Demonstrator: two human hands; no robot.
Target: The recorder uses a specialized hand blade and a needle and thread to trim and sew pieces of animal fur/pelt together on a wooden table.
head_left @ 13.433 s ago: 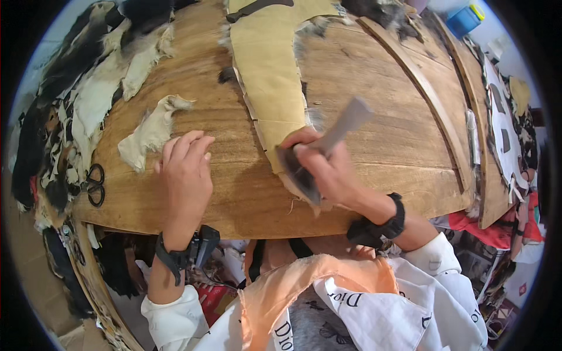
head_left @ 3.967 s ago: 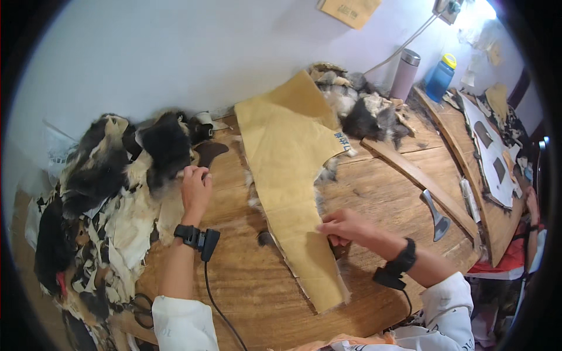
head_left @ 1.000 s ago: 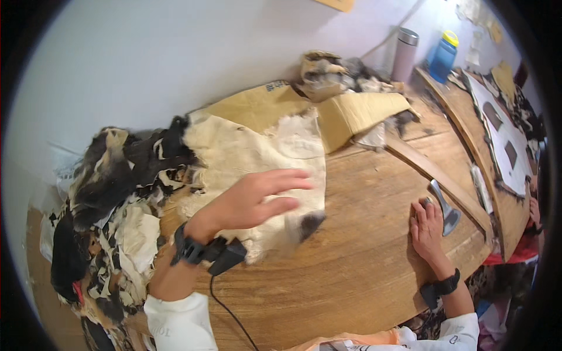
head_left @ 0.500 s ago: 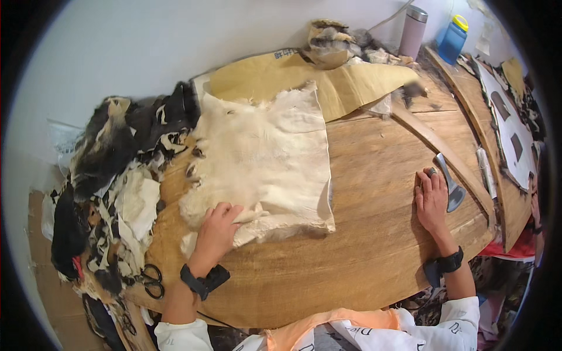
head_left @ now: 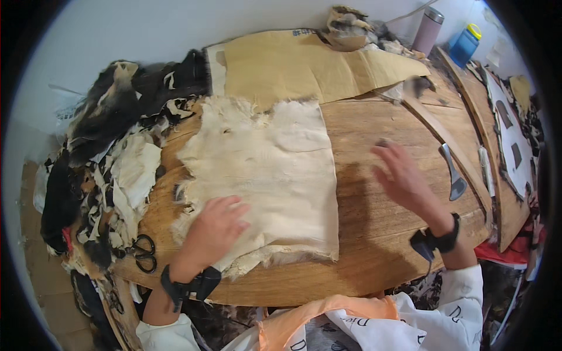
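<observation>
A cream animal hide (head_left: 275, 169), skin side up and ragged along its left edge, lies nearly flat on the wooden table. My left hand (head_left: 213, 234) is over its near left part with the fingers stretched out; whether it touches the hide is hard to tell. Over the bare wood to the right of the hide is my right hand (head_left: 404, 175), fingers apart and slightly blurred, holding nothing that I can see. Something small and dark shows at one of its fingers. A metal blade tool with a curved edge (head_left: 453, 175) lies farther right.
Dark fur scraps (head_left: 105, 123) and pale offcuts are piled at left, with black-handled scissors (head_left: 144, 254) nearby. Behind the hide lies a yellow-brown paper pattern (head_left: 275, 64). Wooden strips (head_left: 439, 131), a pink flask (head_left: 427, 32) and a blue bottle (head_left: 464, 47) stand or lie at right.
My left hand has let go of the hide's folded near edge, and the hide has shifted toward me and lies flatter. My right hand has lifted from beside the blade tool and moved left.
</observation>
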